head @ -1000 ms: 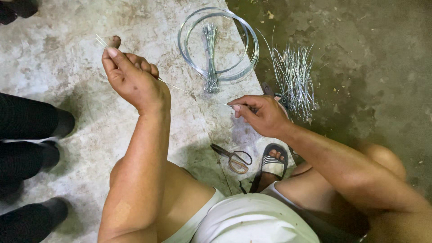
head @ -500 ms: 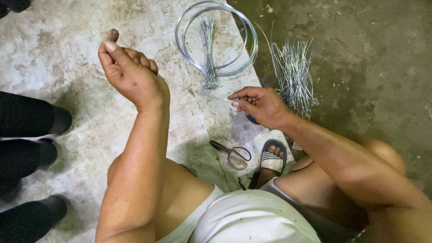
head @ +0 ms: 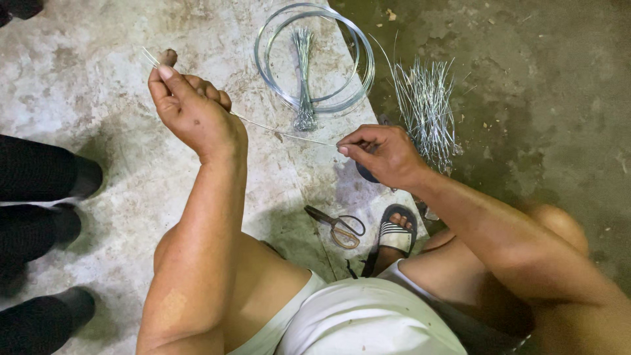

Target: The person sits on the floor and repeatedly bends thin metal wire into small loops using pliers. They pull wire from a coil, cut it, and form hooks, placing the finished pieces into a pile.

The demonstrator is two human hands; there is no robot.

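- Wire (head: 282, 129), one thin straight length, runs taut above the concrete floor (head: 98, 98) between my two hands; its far end pokes out past my left thumb
- my left hand (head: 194, 112) is raised, fingers (head: 172, 84) pinched shut on that end; my right hand (head: 384, 154) sits lower, fingers (head: 351, 146) clamped on the other end
- beyond the wire lies a coil of wire (head: 314, 56) with a twisted bundle (head: 303, 79) across it; a loose pile of cut wires (head: 426, 108) lies just beside my right hand
- scissors (head: 338, 225) rest near my sandalled foot (head: 394, 235); dark shoes (head: 52, 190) stand at the left
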